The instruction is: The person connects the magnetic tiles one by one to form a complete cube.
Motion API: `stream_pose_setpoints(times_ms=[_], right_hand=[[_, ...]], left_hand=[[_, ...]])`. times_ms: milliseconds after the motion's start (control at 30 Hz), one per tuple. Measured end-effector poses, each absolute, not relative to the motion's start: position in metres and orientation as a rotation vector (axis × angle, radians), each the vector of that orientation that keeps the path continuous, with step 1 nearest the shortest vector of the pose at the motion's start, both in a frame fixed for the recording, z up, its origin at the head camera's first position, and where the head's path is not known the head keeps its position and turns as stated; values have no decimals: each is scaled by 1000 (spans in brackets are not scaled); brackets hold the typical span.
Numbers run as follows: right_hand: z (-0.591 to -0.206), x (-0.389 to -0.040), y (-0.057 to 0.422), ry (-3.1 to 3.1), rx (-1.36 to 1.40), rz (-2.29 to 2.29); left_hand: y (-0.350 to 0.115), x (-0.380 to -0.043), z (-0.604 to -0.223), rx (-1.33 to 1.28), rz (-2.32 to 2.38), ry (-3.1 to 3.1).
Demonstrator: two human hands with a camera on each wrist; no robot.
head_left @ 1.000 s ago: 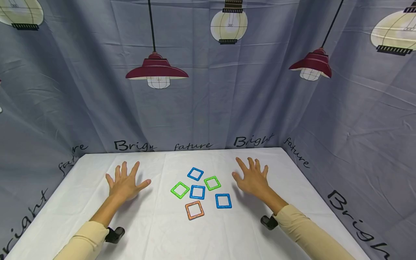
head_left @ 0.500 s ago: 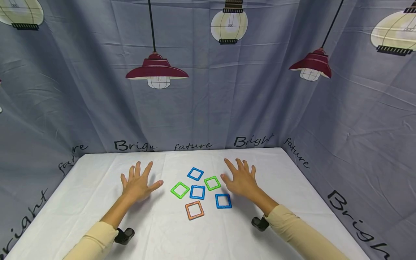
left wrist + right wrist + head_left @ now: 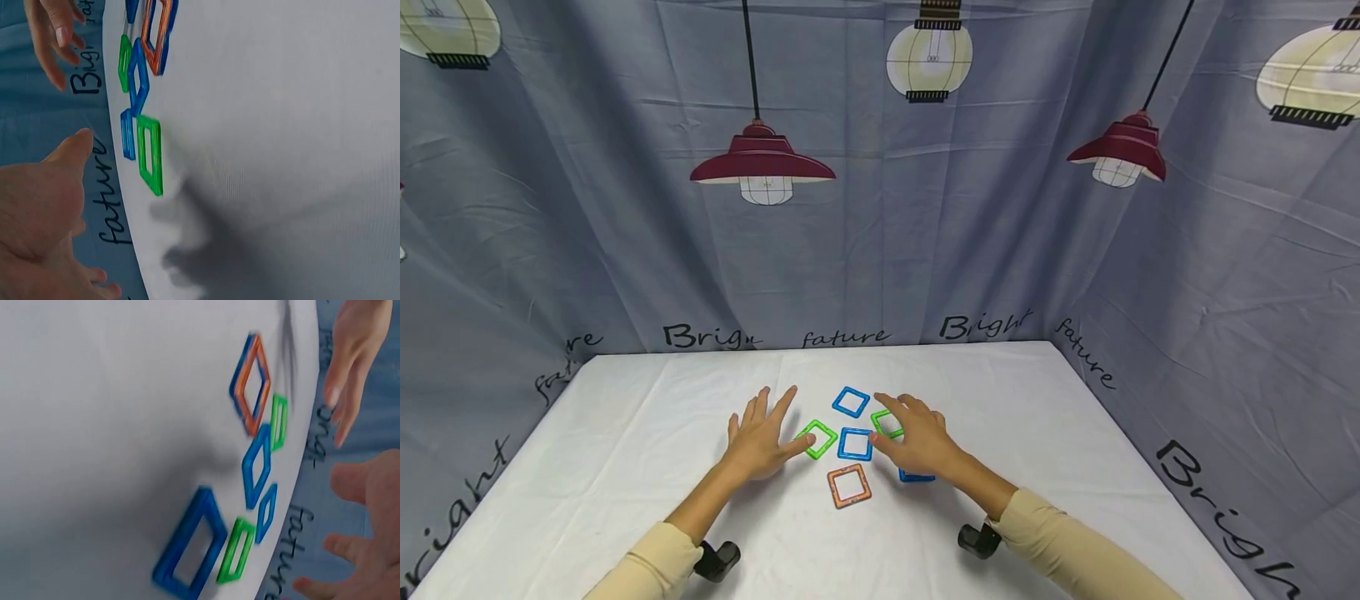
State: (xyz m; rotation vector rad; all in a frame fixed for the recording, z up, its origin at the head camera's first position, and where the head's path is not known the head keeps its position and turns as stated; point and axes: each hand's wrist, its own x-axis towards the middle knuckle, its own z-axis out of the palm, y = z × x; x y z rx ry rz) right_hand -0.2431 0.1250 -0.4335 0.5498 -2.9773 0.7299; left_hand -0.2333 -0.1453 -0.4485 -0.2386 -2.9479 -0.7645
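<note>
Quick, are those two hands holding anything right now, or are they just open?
Left hand: open, holding nothing, thumb above a green, hollow, plastic-looking square.
Right hand: open, holding nothing, partly hiding a blue, hollow, plastic-looking square in the head view.

The place presents as a curtained-off table set-up; the type of building around it cannot be determined. Grey-blue fabric (image 3: 842, 250) hangs in folds at the back and both sides, printed with red pendant lamps (image 3: 763, 158), pale bulbs (image 3: 928, 60) and black lettering (image 3: 846, 337). Creased white cloth (image 3: 1015, 400) forms the working surface.
</note>
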Motion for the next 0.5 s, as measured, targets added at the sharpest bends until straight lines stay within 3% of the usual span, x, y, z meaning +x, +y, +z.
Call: stream_pose_setpoints(times_ms=[500], right_hand=[[-440,-225,103,-2985,818,1076]], left_hand=[[-126,-232,-459,-186,-1017,-2942]])
